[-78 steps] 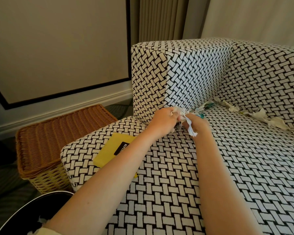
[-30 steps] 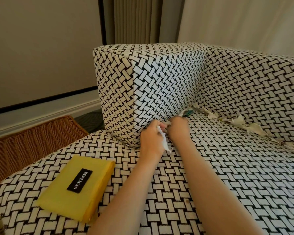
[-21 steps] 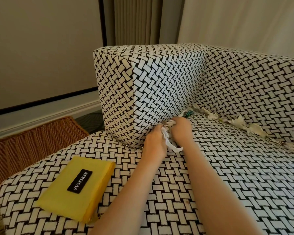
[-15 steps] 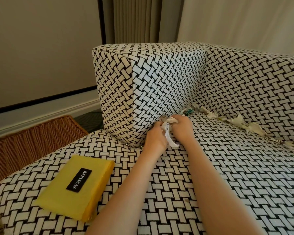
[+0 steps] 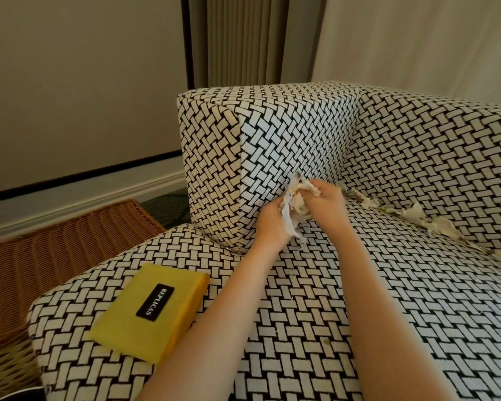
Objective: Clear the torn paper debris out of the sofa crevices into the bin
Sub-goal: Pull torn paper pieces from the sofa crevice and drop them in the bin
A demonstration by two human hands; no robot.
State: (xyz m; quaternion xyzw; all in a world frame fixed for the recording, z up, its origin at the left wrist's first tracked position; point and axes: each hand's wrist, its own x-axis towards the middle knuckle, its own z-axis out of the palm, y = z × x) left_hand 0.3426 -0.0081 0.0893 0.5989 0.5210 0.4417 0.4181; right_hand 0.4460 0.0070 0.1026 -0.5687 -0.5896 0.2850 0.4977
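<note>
A black-and-white woven-pattern sofa (image 5: 359, 308) fills the view. My left hand (image 5: 272, 221) and my right hand (image 5: 327, 202) meet at the crevice beside the armrest cushion (image 5: 287, 140). Both are closed around a wad of torn paper scraps (image 5: 297, 198), white and cream, with a strip hanging down between them. More torn paper debris (image 5: 417, 214) lies along the crevice under the backrest, running to the right edge. Only a dark rim of the bin (image 5: 18, 396) shows at the bottom left corner.
A yellow book (image 5: 148, 311) with a black label lies on the seat's left front corner. A wicker basket (image 5: 49, 250) with a brown lid stands on the floor left of the sofa. Wall and curtains are behind.
Both hands have lifted slightly from the armrest crevice and the wad of paper between them has grown larger. The paper along the backrest has not moved.
</note>
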